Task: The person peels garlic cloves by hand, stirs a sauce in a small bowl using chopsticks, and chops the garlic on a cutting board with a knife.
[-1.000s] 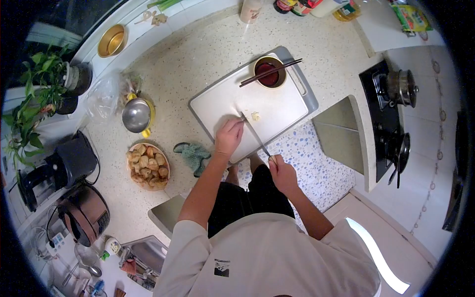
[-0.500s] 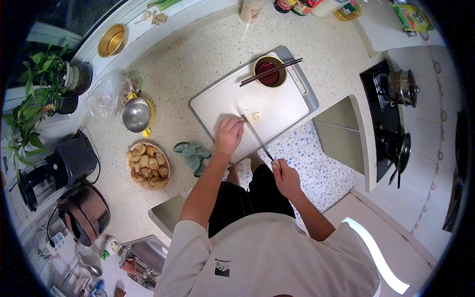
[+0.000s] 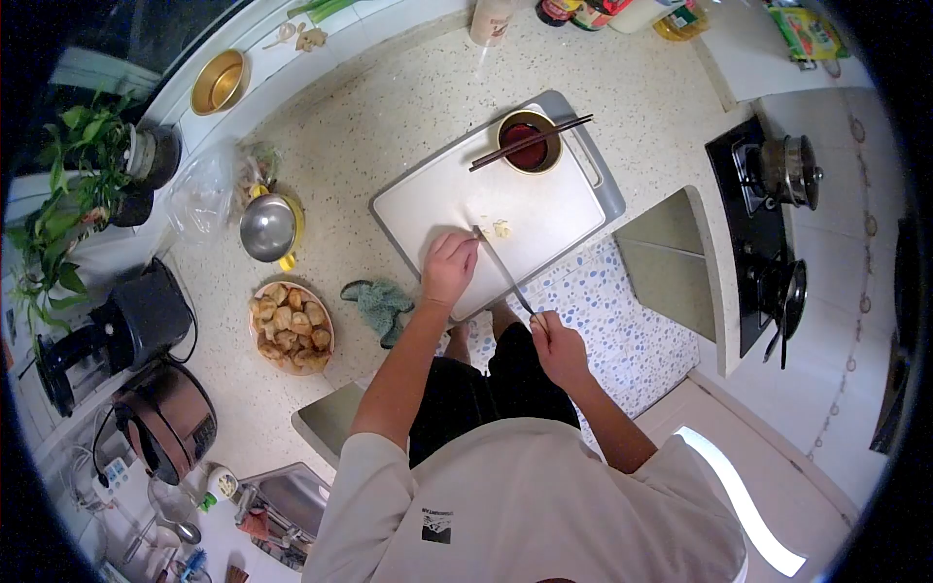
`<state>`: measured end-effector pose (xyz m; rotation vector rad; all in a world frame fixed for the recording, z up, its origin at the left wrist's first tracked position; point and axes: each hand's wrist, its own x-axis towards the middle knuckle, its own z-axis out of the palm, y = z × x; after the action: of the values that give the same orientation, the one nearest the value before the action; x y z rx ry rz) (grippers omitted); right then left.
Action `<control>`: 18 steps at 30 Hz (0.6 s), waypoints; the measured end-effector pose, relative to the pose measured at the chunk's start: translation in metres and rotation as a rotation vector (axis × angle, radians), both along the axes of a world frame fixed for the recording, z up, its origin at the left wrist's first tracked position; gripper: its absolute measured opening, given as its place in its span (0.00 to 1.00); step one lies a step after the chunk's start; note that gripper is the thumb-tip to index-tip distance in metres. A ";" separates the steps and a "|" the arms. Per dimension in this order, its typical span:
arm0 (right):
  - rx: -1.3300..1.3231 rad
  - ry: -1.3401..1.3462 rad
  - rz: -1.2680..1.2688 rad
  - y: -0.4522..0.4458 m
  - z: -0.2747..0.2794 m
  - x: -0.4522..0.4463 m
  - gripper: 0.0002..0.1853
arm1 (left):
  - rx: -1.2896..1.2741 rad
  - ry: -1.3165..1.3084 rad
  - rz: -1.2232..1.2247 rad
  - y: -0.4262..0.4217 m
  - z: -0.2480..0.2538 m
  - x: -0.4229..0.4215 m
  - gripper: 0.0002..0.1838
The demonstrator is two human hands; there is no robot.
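Observation:
My right hand (image 3: pixel 559 348) is closed around the handle of a kitchen knife (image 3: pixel 502 265). The blade slants up and left across the cutting board (image 3: pixel 423 199), its tip beside my left fingers. My left hand (image 3: pixel 451 264) presses down on the board with fingers curled together; whatever lies under them is hidden. Small pale yellow chopped pieces (image 3: pixel 501 229), perhaps garlic or ginger, lie just right of the blade tip. At the board's far end stands a bowl (image 3: pixel 557 155) of dark red liquid, with dark chopsticks (image 3: pixel 494 157) laid across its rim.
Left of the board are a green cloth (image 3: pixel 377 309), a plate of browned chunks (image 3: pixel 292 328) and a yellow-handled metal bowl (image 3: pixel 268 227). A stove (image 3: pixel 753 233) with pots is at right. Bottles (image 3: pixel 494 21) line the back, a rice cooker (image 3: pixel 165 420) the left.
Almost nothing differs. My right hand and the knife handle have shifted very slightly left; my left hand keeps its place on the board.

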<state>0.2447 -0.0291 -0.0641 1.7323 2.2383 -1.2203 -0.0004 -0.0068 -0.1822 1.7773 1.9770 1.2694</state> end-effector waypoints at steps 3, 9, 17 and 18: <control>-0.014 -0.013 0.015 0.000 -0.008 -0.001 0.16 | 0.007 -0.010 -0.001 -0.001 -0.001 0.000 0.06; -0.006 -0.075 0.022 0.002 -0.015 -0.003 0.18 | 0.011 -0.001 -0.005 0.000 -0.002 0.000 0.07; 0.000 -0.025 -0.042 -0.001 -0.009 0.007 0.16 | 0.019 0.012 0.024 -0.002 -0.002 0.001 0.08; -0.006 -0.018 -0.053 -0.001 -0.008 0.009 0.15 | 0.001 0.008 0.027 -0.002 -0.002 0.002 0.08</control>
<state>0.2534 -0.0299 -0.0720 1.8036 2.1901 -1.2147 0.0012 -0.0091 -0.1844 1.7652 2.0118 1.2733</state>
